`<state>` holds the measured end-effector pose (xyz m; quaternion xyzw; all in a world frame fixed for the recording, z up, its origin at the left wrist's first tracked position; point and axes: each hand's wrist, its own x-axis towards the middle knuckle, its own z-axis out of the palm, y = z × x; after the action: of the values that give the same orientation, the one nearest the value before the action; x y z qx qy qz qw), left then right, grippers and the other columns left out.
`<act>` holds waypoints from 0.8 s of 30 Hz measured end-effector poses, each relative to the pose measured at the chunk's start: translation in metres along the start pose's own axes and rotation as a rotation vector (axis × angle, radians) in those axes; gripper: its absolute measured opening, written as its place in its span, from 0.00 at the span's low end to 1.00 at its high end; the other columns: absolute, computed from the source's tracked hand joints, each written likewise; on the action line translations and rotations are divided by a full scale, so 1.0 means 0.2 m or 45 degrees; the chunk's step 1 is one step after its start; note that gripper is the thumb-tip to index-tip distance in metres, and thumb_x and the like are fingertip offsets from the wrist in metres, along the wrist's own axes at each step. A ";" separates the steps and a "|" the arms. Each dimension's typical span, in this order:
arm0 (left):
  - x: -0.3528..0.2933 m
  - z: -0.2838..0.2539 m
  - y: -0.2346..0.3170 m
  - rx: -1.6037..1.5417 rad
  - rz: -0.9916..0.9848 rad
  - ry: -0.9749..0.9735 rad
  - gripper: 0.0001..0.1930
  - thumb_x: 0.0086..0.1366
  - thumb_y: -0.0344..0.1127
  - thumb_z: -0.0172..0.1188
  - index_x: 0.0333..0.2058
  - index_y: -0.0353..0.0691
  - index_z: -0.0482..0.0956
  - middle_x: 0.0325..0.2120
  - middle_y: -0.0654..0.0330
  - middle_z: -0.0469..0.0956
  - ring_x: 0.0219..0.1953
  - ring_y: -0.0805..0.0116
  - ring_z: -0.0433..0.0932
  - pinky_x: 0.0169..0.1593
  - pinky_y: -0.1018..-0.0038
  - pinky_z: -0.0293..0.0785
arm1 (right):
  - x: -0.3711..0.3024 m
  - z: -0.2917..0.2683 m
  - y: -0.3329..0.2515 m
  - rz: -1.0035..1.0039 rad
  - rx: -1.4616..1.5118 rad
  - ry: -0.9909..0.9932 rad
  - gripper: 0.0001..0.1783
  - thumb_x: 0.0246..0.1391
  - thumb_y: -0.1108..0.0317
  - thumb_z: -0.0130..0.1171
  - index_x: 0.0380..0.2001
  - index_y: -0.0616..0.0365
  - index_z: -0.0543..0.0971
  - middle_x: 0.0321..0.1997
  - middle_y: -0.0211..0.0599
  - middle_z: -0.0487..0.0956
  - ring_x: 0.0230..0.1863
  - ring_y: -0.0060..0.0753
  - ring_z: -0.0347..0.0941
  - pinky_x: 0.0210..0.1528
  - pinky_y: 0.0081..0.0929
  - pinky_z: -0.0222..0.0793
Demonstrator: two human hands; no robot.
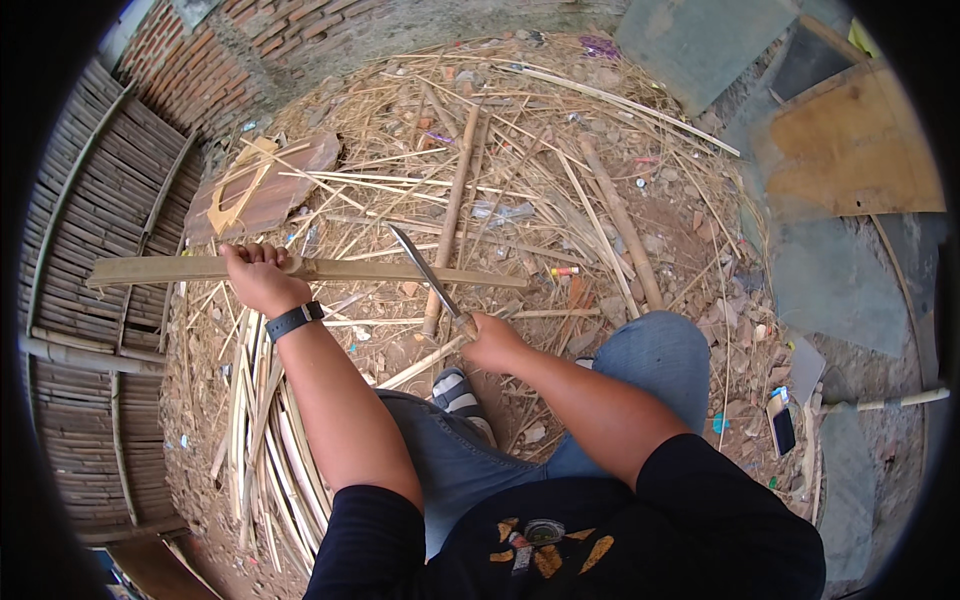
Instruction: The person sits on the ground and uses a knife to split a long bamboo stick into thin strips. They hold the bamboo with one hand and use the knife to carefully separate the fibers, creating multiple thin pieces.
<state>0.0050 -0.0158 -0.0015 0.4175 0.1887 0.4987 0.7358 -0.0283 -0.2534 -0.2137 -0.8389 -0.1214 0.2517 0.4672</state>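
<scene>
My left hand point(264, 278), with a dark band on its wrist, is closed around a long split bamboo piece point(400, 271) held roughly level. One end of the bamboo reaches far left; the other tapers toward the middle. In my right hand point(494, 343) is the handle of a machete point(421, 264), the fingers wrapped around it. Its blade slants up and left, crossing the bamboo in view. Whether blade and bamboo touch, I cannot tell. Beneath my left arm lies a bundle of thin bamboo strips point(262, 440).
Bamboo strips and shavings litter the dirt. Two thicker poles, a left one point(456, 215) and a right one point(622, 222), lie ahead. A slatted bamboo wall point(85, 230) stands left, a brick wall point(190, 62) behind. Sheets point(860, 140) lean at right; a phone point(781, 424) lies nearby.
</scene>
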 end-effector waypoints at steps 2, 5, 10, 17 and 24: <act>0.02 -0.01 -0.01 -0.017 0.020 -0.029 0.19 0.73 0.48 0.47 0.24 0.47 0.60 0.16 0.68 0.55 0.18 0.74 0.53 0.23 0.76 0.55 | -0.03 -0.01 -0.05 -0.073 0.015 -0.014 0.24 0.42 0.65 0.63 0.44 0.62 0.74 0.36 0.54 0.79 0.40 0.52 0.78 0.42 0.40 0.72; 0.01 0.00 -0.02 -0.039 0.015 -0.056 0.18 0.73 0.47 0.47 0.24 0.47 0.60 0.16 0.68 0.55 0.18 0.74 0.53 0.23 0.75 0.55 | -0.02 0.02 -0.01 -0.117 0.025 0.040 0.24 0.42 0.65 0.63 0.44 0.62 0.74 0.35 0.55 0.79 0.40 0.52 0.78 0.42 0.41 0.72; 0.01 -0.01 -0.01 0.003 0.025 -0.012 0.18 0.73 0.47 0.48 0.24 0.47 0.61 0.16 0.68 0.55 0.18 0.74 0.53 0.23 0.75 0.55 | -0.01 0.01 -0.01 -0.079 -0.001 0.033 0.24 0.42 0.65 0.62 0.44 0.63 0.73 0.35 0.55 0.79 0.40 0.53 0.78 0.42 0.42 0.72; 0.00 0.01 -0.01 -0.019 0.022 -0.028 0.18 0.73 0.47 0.48 0.25 0.47 0.61 0.16 0.68 0.55 0.18 0.74 0.54 0.23 0.75 0.56 | -0.05 -0.02 -0.07 -0.068 0.015 -0.026 0.25 0.43 0.64 0.62 0.46 0.65 0.73 0.40 0.58 0.79 0.44 0.57 0.77 0.46 0.42 0.72; -0.01 0.01 0.01 0.008 0.003 0.012 0.18 0.73 0.48 0.48 0.25 0.47 0.61 0.16 0.68 0.56 0.18 0.74 0.54 0.23 0.76 0.56 | -0.04 -0.02 -0.04 -0.090 0.035 -0.020 0.26 0.43 0.63 0.62 0.46 0.64 0.72 0.40 0.57 0.79 0.43 0.57 0.77 0.46 0.42 0.71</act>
<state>0.0043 -0.0183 -0.0002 0.4175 0.1932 0.5011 0.7330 -0.0328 -0.2550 -0.2033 -0.8256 -0.1510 0.2432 0.4862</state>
